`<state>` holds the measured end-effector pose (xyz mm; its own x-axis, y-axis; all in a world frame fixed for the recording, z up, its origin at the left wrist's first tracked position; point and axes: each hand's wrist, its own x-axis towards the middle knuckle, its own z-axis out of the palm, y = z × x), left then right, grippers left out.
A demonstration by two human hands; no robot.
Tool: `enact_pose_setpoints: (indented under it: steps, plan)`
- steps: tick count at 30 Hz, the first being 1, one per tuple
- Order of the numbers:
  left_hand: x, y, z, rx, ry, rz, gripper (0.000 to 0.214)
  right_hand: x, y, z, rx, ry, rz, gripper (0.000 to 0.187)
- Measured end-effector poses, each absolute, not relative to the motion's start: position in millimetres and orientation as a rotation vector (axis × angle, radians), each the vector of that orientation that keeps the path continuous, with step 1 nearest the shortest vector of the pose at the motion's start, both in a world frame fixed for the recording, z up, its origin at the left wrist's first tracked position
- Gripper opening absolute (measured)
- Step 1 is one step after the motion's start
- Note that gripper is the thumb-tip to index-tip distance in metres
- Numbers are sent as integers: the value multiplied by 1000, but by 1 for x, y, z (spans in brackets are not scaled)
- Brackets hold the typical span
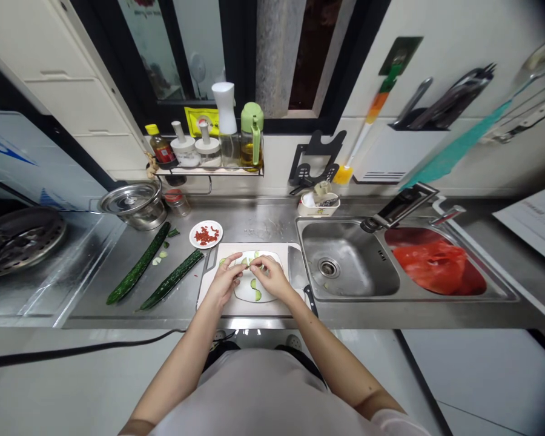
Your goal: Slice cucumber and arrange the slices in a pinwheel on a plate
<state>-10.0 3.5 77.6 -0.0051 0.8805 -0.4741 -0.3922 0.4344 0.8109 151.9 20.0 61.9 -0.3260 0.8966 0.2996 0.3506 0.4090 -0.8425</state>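
Head view: both hands meet over a white plate (pixel 244 294) on the cutting board (pixel 208 283). Right hand (pixel 272 275): thumb and forefinger nearly closed on a small cucumber piece (pixel 248 261). Left hand (pixel 227 277): fingers half curled and slightly spread, tips beside the same piece; cannot tell whether they grip it. Green-rimmed cucumber slices (pixel 257 295) lie on the plate below the hands. Knife (pixel 309 295) along the board's right side, black handle toward the person. Small dish (pixel 219 240) of chopped red bits behind the board's left corner; two whole-looking cucumbers lie left of the board, slanted and apart.
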Motion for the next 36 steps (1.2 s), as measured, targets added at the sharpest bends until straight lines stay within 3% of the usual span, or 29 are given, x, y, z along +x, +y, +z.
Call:
enact_pose_setpoints:
  steps: [9, 22, 36]
  plan:
    - [-7, 3, 72, 822, 1174, 1261, 65, 151, 19, 63, -1123, -1828, 946, 12]
    - [-3, 3, 64, 1001, 1237, 1325, 55, 139, 17, 55, -1201, -1473, 1202, 16]
    - [0, 4, 54, 1080, 1304, 1323, 50, 135, 19, 42, -1263, -1384, 1254, 14]
